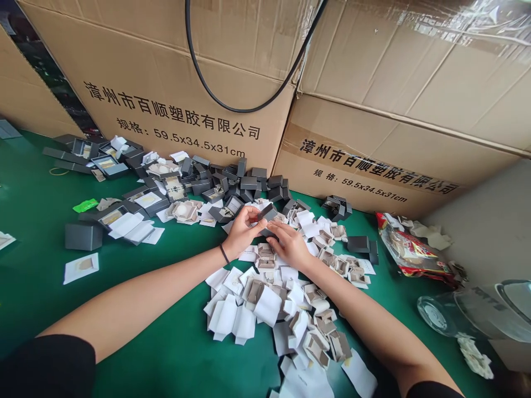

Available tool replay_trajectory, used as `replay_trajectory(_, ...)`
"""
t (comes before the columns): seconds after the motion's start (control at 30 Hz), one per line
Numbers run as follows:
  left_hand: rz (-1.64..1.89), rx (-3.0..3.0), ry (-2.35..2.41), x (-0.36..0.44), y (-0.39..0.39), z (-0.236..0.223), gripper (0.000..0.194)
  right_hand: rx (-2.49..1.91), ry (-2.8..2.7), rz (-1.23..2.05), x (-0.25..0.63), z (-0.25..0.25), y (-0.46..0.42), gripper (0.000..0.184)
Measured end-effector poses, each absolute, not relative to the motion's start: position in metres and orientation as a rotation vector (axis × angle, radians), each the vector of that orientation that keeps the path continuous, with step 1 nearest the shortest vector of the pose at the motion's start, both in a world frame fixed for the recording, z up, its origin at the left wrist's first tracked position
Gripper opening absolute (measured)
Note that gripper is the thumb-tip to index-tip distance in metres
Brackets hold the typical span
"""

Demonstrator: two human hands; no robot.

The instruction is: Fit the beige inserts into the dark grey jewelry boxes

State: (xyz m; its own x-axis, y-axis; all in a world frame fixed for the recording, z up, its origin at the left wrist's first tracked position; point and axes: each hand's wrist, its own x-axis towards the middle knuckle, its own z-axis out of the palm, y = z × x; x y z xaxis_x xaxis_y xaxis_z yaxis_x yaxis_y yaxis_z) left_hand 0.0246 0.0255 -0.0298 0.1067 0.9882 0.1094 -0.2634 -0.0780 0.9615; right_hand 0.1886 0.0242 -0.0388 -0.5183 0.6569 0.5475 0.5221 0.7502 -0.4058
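Between my two hands is a small dark grey box (pixel 267 212). My left hand (pixel 244 229) grips it from the left, fingers curled round its side and thumb in front. On the right side, my right hand (pixel 288 243) pinches the same box with its fingers closed at the lower edge. Just beyond the hands lies a heap of similar dark boxes (pixel 249 183), several with their lids apart. Folded white and grey card inserts (pixel 265 304) are piled below and between my forearms. What the held box contains is hidden.
Large cardboard cartons (pixel 186 72) stand along the back of the green table (pixel 166 309), with a black cable (pixel 232 108) hanging before them. To the right are a red snack packet (pixel 415 251) and a clear jar (pixel 477 309). A green wrapper (pixel 85 205) lies left.
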Motion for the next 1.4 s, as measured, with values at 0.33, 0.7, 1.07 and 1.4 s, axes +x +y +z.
replay_trajectory(0.33,1.250,1.234,0.785,0.027,0.025,-0.028,0.038,-1.015,-1.514,0.940,0.184,-0.041,0.034,0.019)
replay_trajectory(0.7,1.188,1.397,0.786,0.027,0.028,-0.039,0.031,-1.067,-1.389,1.557,0.195,-0.033,0.041,0.032)
replay_trajectory(1.07,1.075,1.510,0.996,0.027,0.027,-0.034,0.030,-1.044,-1.302,1.385,0.189,-0.039,0.039,0.034)
replay_trajectory(1.4,1.079,1.360,0.953,0.027,0.025,-0.030,0.030,-1.026,-1.446,1.334,0.188,-0.037,0.035,0.037)
